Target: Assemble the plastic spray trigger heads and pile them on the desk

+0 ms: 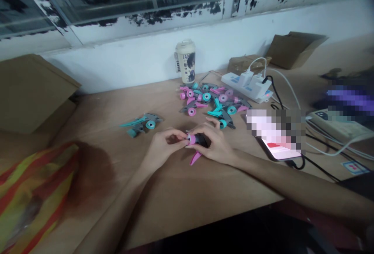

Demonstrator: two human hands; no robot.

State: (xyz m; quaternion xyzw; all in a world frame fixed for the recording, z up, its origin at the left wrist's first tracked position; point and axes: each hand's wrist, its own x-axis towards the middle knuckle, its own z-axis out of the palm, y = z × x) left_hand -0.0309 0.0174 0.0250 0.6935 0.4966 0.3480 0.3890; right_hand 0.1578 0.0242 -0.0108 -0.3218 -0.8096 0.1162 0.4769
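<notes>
Between my hands, just above the table, is a grey and pink trigger sprayer head [192, 140] with a round pink collar and a pink lever pointing down. My right hand [217, 141] wraps round its grey body, thumb and fingers closed. My left hand [165, 143] pinches at the white-centred end of the collar; the fingertips hide any small part there. To the left lies a teal and grey sprayer head [150, 124] beside another teal one [132, 132]. Beyond my right hand, several pink, teal and grey sprayer heads [207, 97] lie in a loose pile.
A printed coffee cup [187, 63] stands behind the pile against the wall. A white power strip [233, 80] with plugs and cables is at the right, near a lit phone [283, 149]. Cardboard boxes [29, 94] and a red-yellow striped bag [43, 191] occupy the left.
</notes>
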